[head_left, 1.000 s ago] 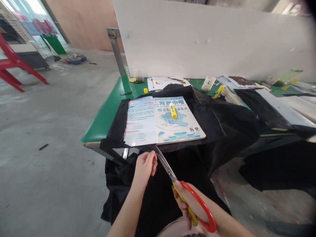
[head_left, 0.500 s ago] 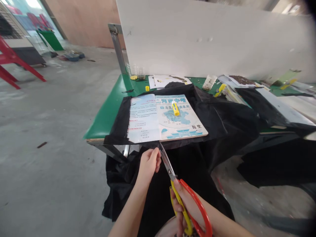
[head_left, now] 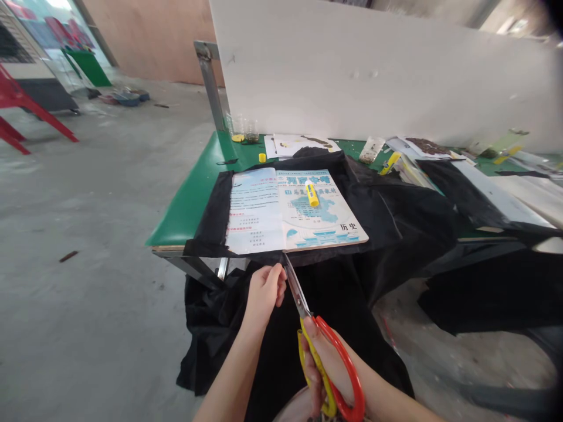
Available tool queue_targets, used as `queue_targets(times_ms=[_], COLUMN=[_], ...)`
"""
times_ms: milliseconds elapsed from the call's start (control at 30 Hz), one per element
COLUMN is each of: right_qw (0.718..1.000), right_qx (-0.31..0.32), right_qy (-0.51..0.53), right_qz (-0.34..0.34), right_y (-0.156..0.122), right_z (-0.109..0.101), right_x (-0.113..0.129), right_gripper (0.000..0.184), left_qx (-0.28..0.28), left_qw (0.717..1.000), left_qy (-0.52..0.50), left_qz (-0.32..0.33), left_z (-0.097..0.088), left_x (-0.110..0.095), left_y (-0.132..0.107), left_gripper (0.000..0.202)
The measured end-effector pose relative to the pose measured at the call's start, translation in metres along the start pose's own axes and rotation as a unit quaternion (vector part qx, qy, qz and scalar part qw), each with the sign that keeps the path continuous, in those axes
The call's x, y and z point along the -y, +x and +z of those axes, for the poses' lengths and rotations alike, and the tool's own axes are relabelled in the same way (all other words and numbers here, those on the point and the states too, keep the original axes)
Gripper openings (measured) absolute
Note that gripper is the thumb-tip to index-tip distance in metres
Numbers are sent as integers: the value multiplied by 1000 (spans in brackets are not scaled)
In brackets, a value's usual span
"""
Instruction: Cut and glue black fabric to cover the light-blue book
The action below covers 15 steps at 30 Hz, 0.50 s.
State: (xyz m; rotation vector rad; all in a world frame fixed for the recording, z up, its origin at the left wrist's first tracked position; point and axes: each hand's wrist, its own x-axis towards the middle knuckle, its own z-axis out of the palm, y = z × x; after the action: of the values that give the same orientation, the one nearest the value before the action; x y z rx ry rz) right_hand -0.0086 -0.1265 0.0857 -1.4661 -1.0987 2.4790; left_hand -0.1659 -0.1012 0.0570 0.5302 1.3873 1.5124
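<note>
My right hand [head_left: 328,363] grips scissors [head_left: 323,349] with red and yellow handles, their blades pointing up to the table's front edge just below an open book [head_left: 294,211]. My left hand [head_left: 264,293] pinches the black cloth [head_left: 396,217] right beside the blades. The cloth lies under the book and hangs over the front edge down to my lap. A yellow glue stick [head_left: 312,194] rests on the book's right page.
The green table [head_left: 189,199] has a white board [head_left: 373,70] standing along its back. Papers, small jars, a yellow cap and more black cloth lie behind and to the right. Grey concrete floor spreads left, with red furniture far off.
The scissors have slid a little forward along the cloth toward the table edge, and their handles sit lower and closer together. My left hand keeps its pinch beside the blades.
</note>
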Motion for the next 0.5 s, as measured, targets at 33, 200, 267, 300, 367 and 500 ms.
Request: queue_targets(times_ms=[33,200,267,300,367,500], right_qw=[1000,998,996,996,996,994], right_qx=[-1,13,21,22,10,-17], right_qy=[-4,-43,-64,-71,-76,-103], right_qz=[-3,-36,-53,-56,-46,-13], right_y=[-1,2,3,4,3,0], right_z=[0,-5,-8,-8,-8,-13], right_x=[1,-3,-4,-3,0,6], right_gripper=[60,59,59,60,60,61], left_qx=[0,-3,-3,-3,-5,-6], left_qw=[1000,1000,1000,1000,1000,1000], left_qy=[-1,2,6,7,7,-2], left_qz=[0,-1,0,1,3,5], left_z=[0,1,2,2,2,2], left_x=[0,-1,-3,-3,-3,-1], left_y=[0,0,-1,-1,-1,0], left_gripper=[31,31,31,31,31,31])
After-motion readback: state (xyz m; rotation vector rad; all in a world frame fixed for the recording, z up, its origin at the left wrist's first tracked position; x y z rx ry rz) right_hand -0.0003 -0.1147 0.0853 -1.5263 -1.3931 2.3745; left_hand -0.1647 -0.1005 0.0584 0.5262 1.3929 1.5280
